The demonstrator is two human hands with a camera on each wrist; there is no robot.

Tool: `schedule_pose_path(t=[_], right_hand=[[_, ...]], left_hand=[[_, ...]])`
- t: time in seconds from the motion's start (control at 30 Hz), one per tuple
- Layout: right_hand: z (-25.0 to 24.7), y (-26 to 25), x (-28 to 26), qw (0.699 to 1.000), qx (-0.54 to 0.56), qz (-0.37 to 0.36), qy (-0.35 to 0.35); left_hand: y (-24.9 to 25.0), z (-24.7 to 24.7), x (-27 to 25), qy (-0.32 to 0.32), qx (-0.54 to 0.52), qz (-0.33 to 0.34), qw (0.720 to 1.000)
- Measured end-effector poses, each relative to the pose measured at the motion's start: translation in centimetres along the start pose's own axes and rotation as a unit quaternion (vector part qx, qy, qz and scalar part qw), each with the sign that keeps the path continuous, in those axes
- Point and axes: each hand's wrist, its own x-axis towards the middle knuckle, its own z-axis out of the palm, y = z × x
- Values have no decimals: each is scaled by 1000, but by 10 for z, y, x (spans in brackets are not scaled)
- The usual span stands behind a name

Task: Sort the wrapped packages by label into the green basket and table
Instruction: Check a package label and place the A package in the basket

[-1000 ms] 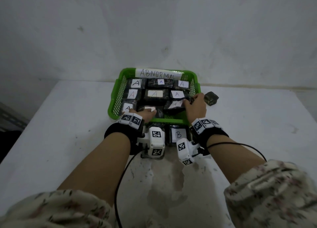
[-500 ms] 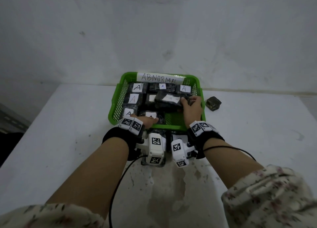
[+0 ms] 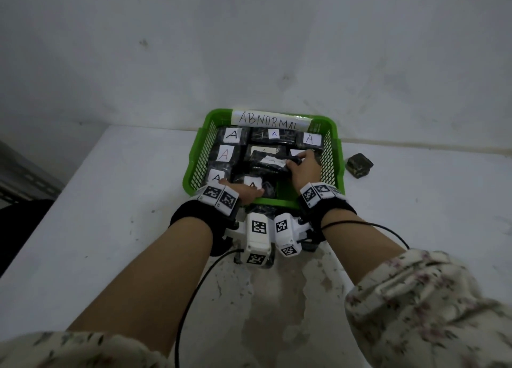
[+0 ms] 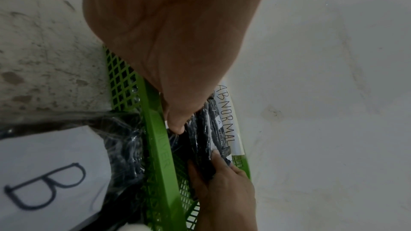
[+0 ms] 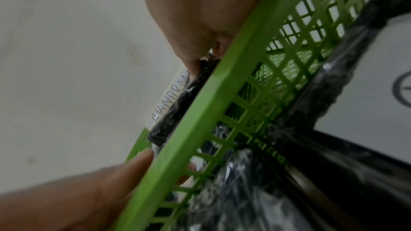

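one green basket [image 3: 332, 157], about eight a-labelled packages [image 3: 231, 135], one b-labelled package [image 4: 46, 173], one small block [image 3: 359, 165]

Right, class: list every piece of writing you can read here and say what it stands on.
"ABNORMAL": paper strip on the green basket's far rim.
"A": labels on wrapped packages in the basket, e.g..
"B": label on the package outside the basket's near wall.
Label on the lifted package: unreadable.

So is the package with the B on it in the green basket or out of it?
Out. The B package lies on the table, outside the green basket's near rim.
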Motion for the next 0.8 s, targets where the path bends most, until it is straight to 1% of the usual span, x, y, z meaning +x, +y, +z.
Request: schedule_pose_path(t=[0.1,0.2,0.3,0.37,0.43,0.5,0.57,0.6,0.67,0.73,0.8], right_hand=[[4,-3,2,1000,-29,-12,4],[7,-4,1,997,-74,-20,-8],[8,-3,0,993,-111,-35,-14],[7,-2,-1,993,-109,-43,-18],[4,-1,-1,996,-76,-45,-22],[2,0,-1,998,-39,-43,-19],[1,0,-2,999,-17,-34,-17],[0,0,-2,999,-6,-28,-16],[-1,1,-1,1000,15,-21,-17],[-2,2,0,999,19,-20,-20],[-3,3,2,999,13,-24,-30]], left_hand=[[0,1,3,0,6,-10,1000],[-1,0,6,15,23,-10,1000],[2,0,7,0,62,2,998],[6,1,7,-14,82,1,997],[7,2,14,-5,119,-6,993],[1,4,27,19,134,-25,990],[-3,3,37,74,100,-23,992],[-6,4,42,105,95,-8,990],[-7,5,48,145,91,23,985],[-9,12,58,166,126,62,976],[-11,16,65,165,189,88,964]])
